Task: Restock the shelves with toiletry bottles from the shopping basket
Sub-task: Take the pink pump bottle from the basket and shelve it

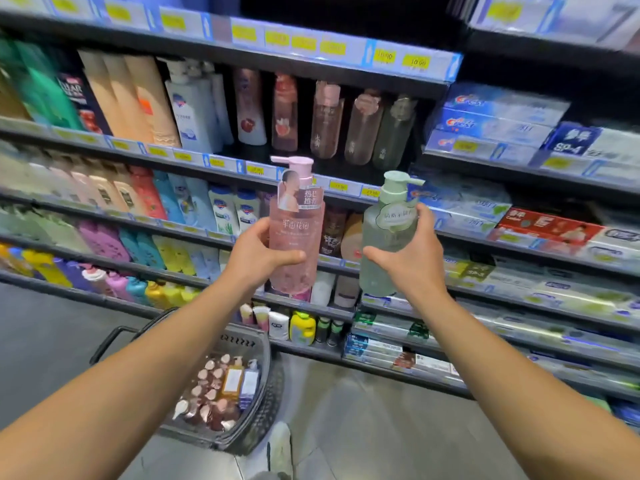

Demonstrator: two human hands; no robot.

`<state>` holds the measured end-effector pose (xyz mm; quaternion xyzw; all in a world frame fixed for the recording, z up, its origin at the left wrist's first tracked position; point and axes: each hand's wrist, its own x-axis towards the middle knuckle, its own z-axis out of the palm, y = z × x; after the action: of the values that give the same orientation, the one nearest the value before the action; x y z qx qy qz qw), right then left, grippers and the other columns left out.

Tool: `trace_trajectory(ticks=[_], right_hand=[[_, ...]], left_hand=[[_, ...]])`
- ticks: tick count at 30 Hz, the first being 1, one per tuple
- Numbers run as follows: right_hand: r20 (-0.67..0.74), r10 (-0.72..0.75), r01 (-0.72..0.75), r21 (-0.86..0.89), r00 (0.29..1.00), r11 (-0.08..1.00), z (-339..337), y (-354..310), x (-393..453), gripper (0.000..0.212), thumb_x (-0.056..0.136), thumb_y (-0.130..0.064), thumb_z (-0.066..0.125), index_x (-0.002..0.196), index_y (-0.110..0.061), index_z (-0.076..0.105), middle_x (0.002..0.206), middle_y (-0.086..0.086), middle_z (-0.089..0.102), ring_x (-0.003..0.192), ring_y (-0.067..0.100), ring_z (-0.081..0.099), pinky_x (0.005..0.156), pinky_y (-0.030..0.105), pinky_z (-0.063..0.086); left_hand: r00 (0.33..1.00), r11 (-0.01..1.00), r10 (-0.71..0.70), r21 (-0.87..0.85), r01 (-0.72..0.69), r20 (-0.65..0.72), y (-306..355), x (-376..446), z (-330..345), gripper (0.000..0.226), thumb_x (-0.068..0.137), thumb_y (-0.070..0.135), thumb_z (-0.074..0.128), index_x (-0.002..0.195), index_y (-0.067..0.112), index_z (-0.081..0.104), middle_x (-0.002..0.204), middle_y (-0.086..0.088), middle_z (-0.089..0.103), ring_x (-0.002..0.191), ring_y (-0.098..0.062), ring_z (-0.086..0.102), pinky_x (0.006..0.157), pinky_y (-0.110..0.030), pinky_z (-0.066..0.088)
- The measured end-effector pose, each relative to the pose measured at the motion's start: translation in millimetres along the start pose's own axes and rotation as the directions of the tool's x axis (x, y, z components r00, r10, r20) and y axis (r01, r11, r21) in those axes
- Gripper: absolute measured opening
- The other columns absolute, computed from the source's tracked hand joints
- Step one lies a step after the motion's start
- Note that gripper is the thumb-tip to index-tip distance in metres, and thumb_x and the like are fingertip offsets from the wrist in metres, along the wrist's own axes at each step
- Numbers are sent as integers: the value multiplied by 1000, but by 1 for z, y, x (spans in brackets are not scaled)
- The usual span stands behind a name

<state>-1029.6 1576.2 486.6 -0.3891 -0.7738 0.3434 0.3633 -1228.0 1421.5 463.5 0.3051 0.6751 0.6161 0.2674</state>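
The person holds both arms out toward the shelves [221, 168], with one bottle in each hand. The left hand [258, 256] grips a pink pump bottle [298, 216] around its middle; the thumb lies across the front of the bottle and the fingers are curled behind it, so they are mostly hidden. This bottle is upright, its pump nozzle points to the left, and it has a picture label below the neck. The right hand [412, 256] holds a pale green pump bottle [389, 226], with the thumb across the lower front and the fingers [424, 216] wrapped around the right side near the label. The green bottle leans a little, and its nozzle points to the right. The two bottles are near each other but do not touch, and both are in the air in front of the shelf edges, not standing on any shelf. Behind them, on the upper shelf, a row of pink and grey-green bottles [363, 128] stands with dark space around it. Toothpaste boxes [495, 123] fill the shelves at the right. Below, on the floor, stands a dark shopping basket [266, 403] with more bottles [221, 393] lying inside it, between the two forearms. A light shoe [280, 448] shows just beside the basket.
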Motion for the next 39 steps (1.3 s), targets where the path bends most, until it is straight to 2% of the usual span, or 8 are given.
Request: trace_trajectory(ticks=[10, 13, 19, 22, 26, 33, 36, 39], right_hand=[[-139, -18, 13, -39, 990, 999, 29, -15, 98, 94, 57, -38, 87, 132, -38, 29, 125, -9, 55, 112, 16, 55, 92, 45, 50], [-192, -58, 55, -19, 980, 998, 36, -22, 118, 92, 57, -35, 87, 130, -37, 31, 126, -8, 55, 113, 16, 55, 93, 44, 49], [-255, -141, 135, -42, 957, 990, 44, -30, 152, 91, 58, -36, 88, 131, -38, 32, 125, -15, 51, 113, 10, 52, 92, 32, 46], [-240, -216, 192, -119, 947, 974, 49, -24, 165, 92, 59, -34, 89, 133, -33, 33, 128, -8, 52, 115, 16, 52, 89, 37, 48], [-205, -275, 233, -206, 940, 950, 54, -10, 184, 93, 61, -33, 88, 133, -34, 30, 128, -3, 52, 111, 15, 49, 83, 29, 41], [-221, -171, 139, -150, 960, 979, 62, 15, 210, 94, 61, -30, 88, 136, -34, 30, 129, -7, 49, 111, 10, 46, 84, 30, 40], [-251, -121, 92, -125, 960, 988, 65, 21, 218, 95, 62, -30, 87, 136, -33, 29, 131, -7, 47, 109, 3, 40, 86, 28, 37], [-256, -68, 38, -121, 964, 992, 68, 25, 228, 95, 63, -31, 88, 137, -28, 28, 131, -4, 47, 113, 11, 44, 90, 30, 41]], left_hand=[[997, 999, 33, -20, -32, 75, 7, 112, -6, 58, 48, 21, 90, 102, 24, 69, 99, 4, 76, 94, -15, 72, 89, -45, 56], [994, 999, 48, -10, -48, 99, 13, 136, -8, 59, 44, 28, 89, 99, 28, 69, 98, 7, 76, 92, -11, 72, 87, -41, 57], [990, 998, 70, -10, -69, 120, 20, 170, -8, 57, 55, 10, 91, 106, 22, 67, 98, 5, 76, 94, -14, 72, 91, -46, 55], [990, 997, 79, 5, -80, 120, 21, 182, -8, 55, 59, 6, 89, 107, 20, 66, 98, 5, 75, 93, -13, 71, 90, -46, 55], [986, 995, 97, 14, -100, 136, 22, 196, -8, 55, 60, 6, 89, 107, 21, 66, 99, 5, 75, 93, -12, 71, 89, -44, 56], [982, 993, 113, 24, -118, 150, 23, 211, -3, 57, 45, 30, 89, 99, 34, 68, 99, 9, 75, 91, -8, 71, 79, -31, 54], [981, 992, 107, 44, -116, 162, 21, 215, 0, 57, 46, 32, 88, 99, 37, 68, 100, 11, 74, 91, -5, 70, 77, -28, 53], [981, 993, 94, 55, -105, 168, 19, 218, 2, 60, 46, 32, 88, 102, 34, 67, 100, 12, 74, 91, -4, 70, 78, -28, 52]])
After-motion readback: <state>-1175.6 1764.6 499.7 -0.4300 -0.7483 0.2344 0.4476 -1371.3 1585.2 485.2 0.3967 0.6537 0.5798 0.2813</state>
